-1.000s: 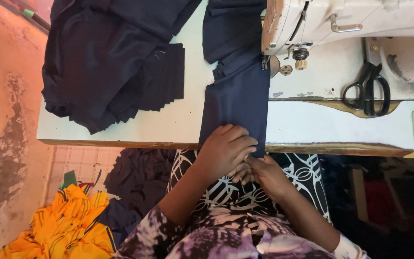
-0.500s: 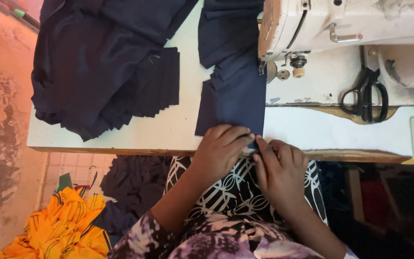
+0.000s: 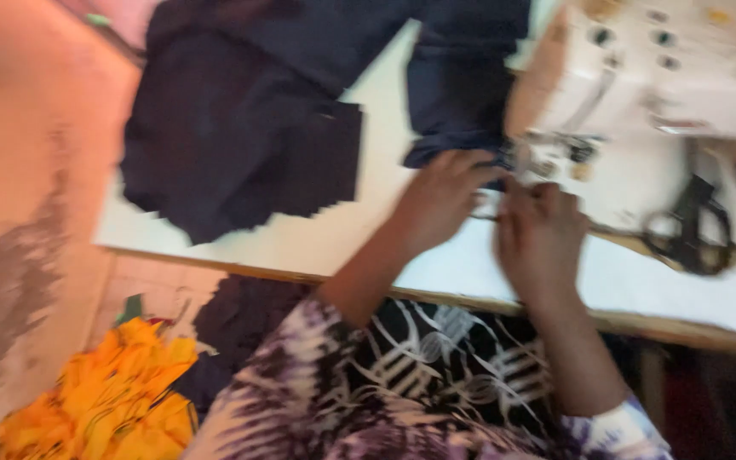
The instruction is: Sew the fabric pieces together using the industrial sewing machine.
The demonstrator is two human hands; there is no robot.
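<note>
Your left hand (image 3: 440, 200) presses the navy fabric strip (image 3: 457, 102) flat on the desk (image 3: 317, 243) beside the sewing machine (image 3: 641, 102); your right hand (image 3: 538, 238) pinches its edge. Keep it flat and straight.

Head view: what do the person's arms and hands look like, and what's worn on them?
Both hands are bare: left hand, right hand. No gloves; the blur hides any rings. The forearms are uncovered. Purple-and-white tie-dye sleeves end near the elbows.
</note>
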